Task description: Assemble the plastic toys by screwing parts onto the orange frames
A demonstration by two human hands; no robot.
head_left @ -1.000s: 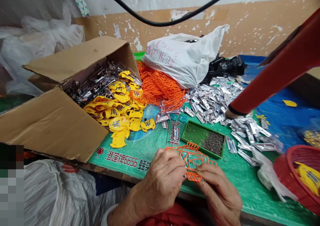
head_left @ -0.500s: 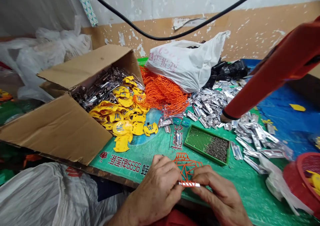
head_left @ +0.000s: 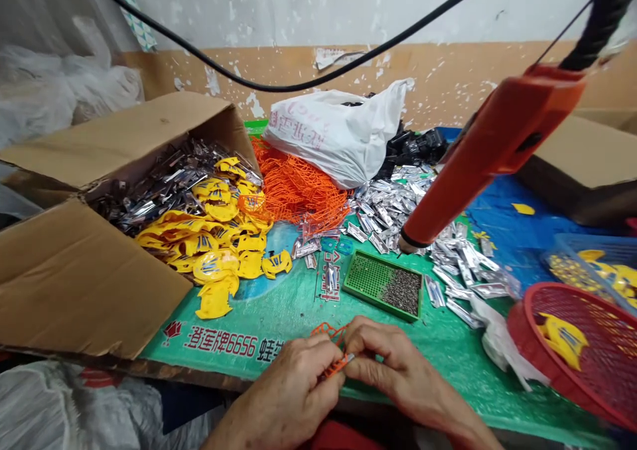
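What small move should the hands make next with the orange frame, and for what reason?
Probably the right hand should press the silvery strip gently against the orange frame: the strip's end shows at its fingertips, while the left hand holds the frame.

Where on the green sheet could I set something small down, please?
The green sheet is mostly bare between the yellow shells and the green tray, and between the right hand and the white plastic scrap. Farther back it is crowded with orange frames and silver pieces.
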